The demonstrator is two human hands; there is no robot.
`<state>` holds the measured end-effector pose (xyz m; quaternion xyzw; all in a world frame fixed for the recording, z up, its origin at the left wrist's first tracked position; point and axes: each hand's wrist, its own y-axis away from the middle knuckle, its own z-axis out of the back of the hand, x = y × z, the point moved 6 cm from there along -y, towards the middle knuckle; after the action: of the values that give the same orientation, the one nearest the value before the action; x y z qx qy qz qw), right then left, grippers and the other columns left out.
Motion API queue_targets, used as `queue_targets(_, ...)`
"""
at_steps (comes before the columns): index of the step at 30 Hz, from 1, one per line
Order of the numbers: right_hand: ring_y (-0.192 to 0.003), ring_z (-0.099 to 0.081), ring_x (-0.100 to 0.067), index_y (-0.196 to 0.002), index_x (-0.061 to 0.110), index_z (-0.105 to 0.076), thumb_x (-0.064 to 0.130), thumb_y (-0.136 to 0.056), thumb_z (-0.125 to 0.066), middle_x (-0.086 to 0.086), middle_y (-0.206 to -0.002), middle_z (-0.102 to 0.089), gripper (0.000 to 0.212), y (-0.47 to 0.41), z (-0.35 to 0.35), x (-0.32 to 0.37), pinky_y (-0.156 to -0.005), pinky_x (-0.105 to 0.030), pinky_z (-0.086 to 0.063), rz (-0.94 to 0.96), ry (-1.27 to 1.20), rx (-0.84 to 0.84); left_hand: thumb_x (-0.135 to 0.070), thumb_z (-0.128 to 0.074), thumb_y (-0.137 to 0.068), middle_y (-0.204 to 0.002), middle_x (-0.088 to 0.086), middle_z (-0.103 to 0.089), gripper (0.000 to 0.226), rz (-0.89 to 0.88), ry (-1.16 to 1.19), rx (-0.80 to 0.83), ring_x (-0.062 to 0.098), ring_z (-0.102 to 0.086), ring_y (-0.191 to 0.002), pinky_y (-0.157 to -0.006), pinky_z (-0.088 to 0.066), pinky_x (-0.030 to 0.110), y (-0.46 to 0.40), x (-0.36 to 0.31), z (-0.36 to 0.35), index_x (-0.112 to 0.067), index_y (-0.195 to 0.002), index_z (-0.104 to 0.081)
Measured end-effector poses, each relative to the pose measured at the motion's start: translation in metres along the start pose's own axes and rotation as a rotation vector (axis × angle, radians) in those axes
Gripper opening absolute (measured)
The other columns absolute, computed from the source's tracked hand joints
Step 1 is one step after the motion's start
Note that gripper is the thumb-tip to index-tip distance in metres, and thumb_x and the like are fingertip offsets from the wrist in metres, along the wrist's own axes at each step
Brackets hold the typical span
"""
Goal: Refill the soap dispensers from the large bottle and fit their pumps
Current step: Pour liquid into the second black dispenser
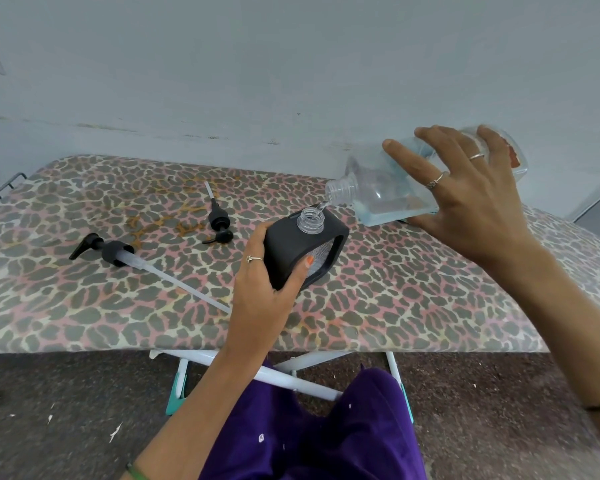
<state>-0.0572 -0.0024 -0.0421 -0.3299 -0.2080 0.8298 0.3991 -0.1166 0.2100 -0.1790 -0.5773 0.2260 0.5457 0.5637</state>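
purple cloth (326, 431): nearest the lens, bottom of view, over my lap.
ironing board (84, 306): leopard-print cover, serving as my desk; everything sits on it.
left hand (260, 292): fingers clamped round the black dispenser (302, 251), thumb on its front face. Dispenser tilted, clear threaded neck up and open.
right hand (465, 202): fingers spread and wrapped over the large bottle (388, 188), held near horizontal, mouth just above the dispenser neck.
soap: pale blue, pooled along the bottle's low side; thin stream running from mouth into the neck.
long pump (118, 254): lying flat well left of the dispenser, tube pointing toward my left wrist.
short pump (219, 220): lying between long pump and dispenser.
step, my read: mid-pour on this dispenser, pumps not yet fitted.
how to do it well: keep the bottle lip close over the neck, stream thin, dispenser steady; level off before the neck fills so the pump tube has room.
risk: narrow neck, easy spill onto the cover.
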Motion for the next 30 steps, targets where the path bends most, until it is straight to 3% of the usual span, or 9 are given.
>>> queue_targets(5,-0.128,-0.046,-0.037,-0.146,0.028,-0.032,0.038,-0.074,-0.079,-0.02,-0.138,-0.048,0.086,0.0001,-0.0001,-0.0007,-0.104,-0.06,-0.025,0.003,0.002,-0.005,-0.034,-0.067,-0.09,-0.12,-0.001,-0.061,0.055,-0.028,-0.037,-0.022,0.011,-0.062,-0.109,-0.09,-0.055,0.035,0.0006,-0.0044,0.0023,-0.036,-0.133,-0.033)
queue_targets(11,-0.128,-0.046,-0.037,-0.146,0.028,-0.033,0.037,-0.072,-0.082,-0.02,-0.138,-0.048,0.089,-0.0002,-0.0005,-0.0024,-0.104,-0.06,-0.025,0.004,0.019,-0.006,-0.033,-0.068,-0.09,-0.123,0.001,-0.061,0.06,-0.02,-0.033,-0.013,0.014,-0.061,-0.112,-0.091,-0.055,0.039,0.0002,-0.0006,0.0018,-0.019,-0.14,-0.038)
queue_targets(15,-0.128,-0.046,-0.037,-0.146,0.028,-0.034,0.039,-0.075,-0.079,-0.019,-0.138,-0.048,0.085,0.0001,-0.0001,-0.0019,-0.104,-0.06,-0.026,0.015,0.013,-0.017,-0.031,-0.069,-0.089,-0.118,-0.004,-0.062,0.054,-0.054,-0.011,-0.029,0.007,-0.062,-0.109,-0.09,-0.054,0.026,0.0005,-0.0081,0.0034,-0.029,-0.134,-0.039)
queue_targets(18,-0.127,-0.047,-0.037,-0.146,0.027,-0.035,0.039,-0.074,-0.08,-0.019,-0.138,-0.048,0.085,-0.0002,0.0007,-0.0026,-0.103,-0.06,-0.026,0.014,0.014,-0.019,-0.043,-0.062,-0.089,-0.118,-0.008,-0.061,0.052,-0.042,0.027,-0.021,0.005,-0.061,-0.108,-0.087,-0.052,0.019,0.0013,-0.009,0.003,-0.029,-0.134,-0.04)
queue_targets(23,-0.128,-0.046,-0.037,-0.146,0.027,-0.036,0.038,-0.077,-0.076,-0.019,-0.139,-0.048,0.08,0.0,0.0016,-0.0035,-0.104,-0.06,-0.025,0.01,0.011,-0.017,-0.056,-0.051,-0.089,-0.128,-0.001,-0.06,0.07,0.005,0.068,-0.002,0.014,-0.058,-0.12,-0.1,-0.05,0.039,0.002,-0.0017,0.002,-0.015,-0.145,-0.038)
queue_targets(27,-0.128,-0.046,-0.037,-0.146,0.027,-0.036,0.037,-0.077,-0.077,-0.02,-0.139,-0.047,0.08,-0.0005,0.0025,-0.0045,-0.104,-0.06,-0.025,0.007,0.01,-0.015,-0.052,-0.049,-0.091,-0.121,-0.003,-0.064,0.062,-0.005,0.075,-0.006,0.013,-0.061,-0.113,-0.096,-0.052,0.04,0.0021,-0.0045,0.0024,-0.017,-0.142,-0.04)
queue_targets(30,-0.128,-0.045,-0.036,-0.146,0.028,-0.035,0.037,-0.078,-0.076,-0.019,-0.139,-0.047,0.08,-0.0006,0.0026,-0.0047,-0.104,-0.06,-0.025,0.007,0.013,-0.01,-0.055,-0.048,-0.091,-0.113,0.008,-0.066,0.066,0.002,0.047,-0.006,0.024,-0.064,-0.101,-0.09,-0.054,0.046,0.0021,-0.0028,0.0023,-0.017,-0.144,-0.038)
